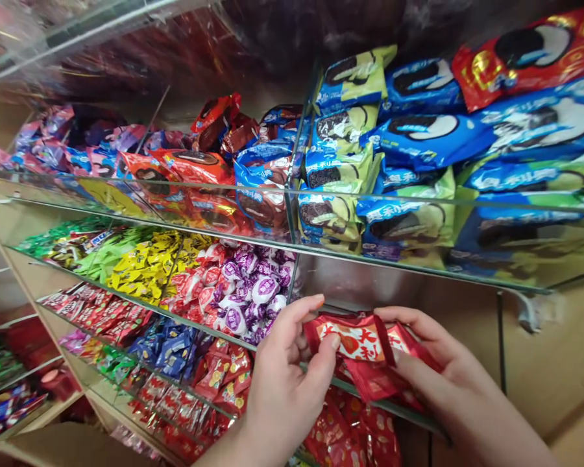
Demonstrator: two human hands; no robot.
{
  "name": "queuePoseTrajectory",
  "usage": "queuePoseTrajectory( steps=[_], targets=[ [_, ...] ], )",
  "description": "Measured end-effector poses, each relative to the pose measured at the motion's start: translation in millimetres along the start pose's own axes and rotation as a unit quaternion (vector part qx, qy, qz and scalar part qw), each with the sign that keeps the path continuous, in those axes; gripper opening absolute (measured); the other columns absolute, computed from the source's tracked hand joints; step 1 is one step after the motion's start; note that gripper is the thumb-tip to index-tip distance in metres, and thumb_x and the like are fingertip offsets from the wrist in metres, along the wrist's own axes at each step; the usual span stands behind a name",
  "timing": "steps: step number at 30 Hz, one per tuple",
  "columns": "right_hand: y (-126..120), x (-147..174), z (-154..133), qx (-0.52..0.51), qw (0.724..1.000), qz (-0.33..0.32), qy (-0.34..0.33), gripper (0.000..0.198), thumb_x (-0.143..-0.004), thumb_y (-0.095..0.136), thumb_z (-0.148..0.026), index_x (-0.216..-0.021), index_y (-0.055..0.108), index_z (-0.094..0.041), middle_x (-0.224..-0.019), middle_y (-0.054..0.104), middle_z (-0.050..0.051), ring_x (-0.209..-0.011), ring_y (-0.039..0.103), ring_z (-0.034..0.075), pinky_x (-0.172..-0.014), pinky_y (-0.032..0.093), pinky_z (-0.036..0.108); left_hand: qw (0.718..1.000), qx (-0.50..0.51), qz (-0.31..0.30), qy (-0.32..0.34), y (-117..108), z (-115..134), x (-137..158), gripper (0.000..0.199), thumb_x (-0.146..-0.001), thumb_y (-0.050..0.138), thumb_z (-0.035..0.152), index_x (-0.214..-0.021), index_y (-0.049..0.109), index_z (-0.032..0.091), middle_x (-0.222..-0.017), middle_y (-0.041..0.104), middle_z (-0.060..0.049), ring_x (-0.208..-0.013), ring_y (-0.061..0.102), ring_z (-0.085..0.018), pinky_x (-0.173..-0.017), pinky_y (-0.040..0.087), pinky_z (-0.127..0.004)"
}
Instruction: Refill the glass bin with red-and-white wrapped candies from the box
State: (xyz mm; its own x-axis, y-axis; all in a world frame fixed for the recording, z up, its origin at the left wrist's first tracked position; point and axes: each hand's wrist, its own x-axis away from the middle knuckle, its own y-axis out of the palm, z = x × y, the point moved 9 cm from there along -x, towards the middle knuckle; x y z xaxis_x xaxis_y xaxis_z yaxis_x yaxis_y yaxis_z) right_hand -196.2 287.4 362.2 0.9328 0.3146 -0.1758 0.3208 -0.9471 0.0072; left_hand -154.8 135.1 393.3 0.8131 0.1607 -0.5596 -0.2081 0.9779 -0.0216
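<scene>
Head view: both hands are w/ a small stack of red sachets (365, 353), held just over the front glass lip of a shelf compartment that looks bare, directly below the divider (292, 194) that splits the biscuit shelf. Left hand (285, 383) grips the stack's left end, thumb on top, fingers (299, 311) curled round the upper edge. Right hand (442, 376) supports the right end from beneath; its fingers are closed on the packs, thumb along the top edge. The sachets overlap unevenly, one corner hanging lower than the rest.

Rel. to the divider: right of it, blue and green sandwich-biscuit packs (418, 149) piled high; left of it, red and brown biscuit packs (214, 168). One shelf down and left, purple-and-white wrapped sweets (250, 292), then yellow sweets (146, 263) further left. Below the hands, more red packets (350, 434) fill a lower bin.

Risks, as I judge them: the grip is on the ends only, so the slick foil packs in the middle could slide out and drop into the lower red bin, mixing w/ similar stock. The glass lip is very close to the knuckles; a quick push could knock it. The loose low corner may snag on that edge, approx. where the stack crosses it.
</scene>
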Motion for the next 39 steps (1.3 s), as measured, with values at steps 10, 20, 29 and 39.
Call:
queuePoseTrajectory(
  steps=[10,20,29,39],
  targets=[
    [1,-2,-2,0.023,1.000,-0.003,-0.013,0.025,-0.068,0.061,-0.039,-0.086,0.060,-0.021,-0.082,0.067,0.005,-0.064,0.063,0.020,-0.053,0.053,0.029,0.993,-0.018,-0.120,-0.006,37,-2,5,0.012,-0.073,0.056,0.016,-0.082,0.048,0.018,-0.094,0.051,-0.001,-0.089,0.049,-0.012,-0.081,0.040,-0.025],
    [-31,37,-33,0.237,0.902,0.261,-0.250,0.028,-0.076,0.051,-0.031,-0.103,0.052,-0.023,-0.102,0.059,0.007,-0.083,0.060,0.021,-0.073,0.051,0.035,0.922,-0.327,-0.158,0.138,51,27,-47,0.028,-0.077,0.034,0.003,-0.095,0.052,0.017,-0.089,0.047,-0.004,-0.088,0.046,-0.012,-0.081,0.037,-0.023],
    [-30,44,-36,0.178,0.899,0.309,-0.256,0.025,-0.076,0.052,-0.028,-0.100,0.054,-0.021,-0.107,0.056,0.010,-0.092,0.055,0.025,-0.087,0.040,0.046,0.685,-0.630,-0.366,0.003,99,-69,-82,0.024,-0.065,0.056,0.009,-0.089,0.056,0.003,-0.091,0.056,-0.017,-0.082,0.056,-0.022,-0.069,0.047,-0.031],
    [-29,45,-43,0.206,0.900,0.236,-0.304,0.020,-0.073,0.054,-0.022,-0.093,0.056,-0.022,-0.104,0.056,0.006,-0.093,0.054,0.024,-0.087,0.039,0.042,0.621,-0.725,-0.294,-0.047,85,-94,-75,0.021,-0.080,0.047,0.014,-0.098,0.054,0.004,-0.109,0.049,-0.015,-0.107,0.044,-0.024,-0.083,0.041,-0.041]
  ],
)
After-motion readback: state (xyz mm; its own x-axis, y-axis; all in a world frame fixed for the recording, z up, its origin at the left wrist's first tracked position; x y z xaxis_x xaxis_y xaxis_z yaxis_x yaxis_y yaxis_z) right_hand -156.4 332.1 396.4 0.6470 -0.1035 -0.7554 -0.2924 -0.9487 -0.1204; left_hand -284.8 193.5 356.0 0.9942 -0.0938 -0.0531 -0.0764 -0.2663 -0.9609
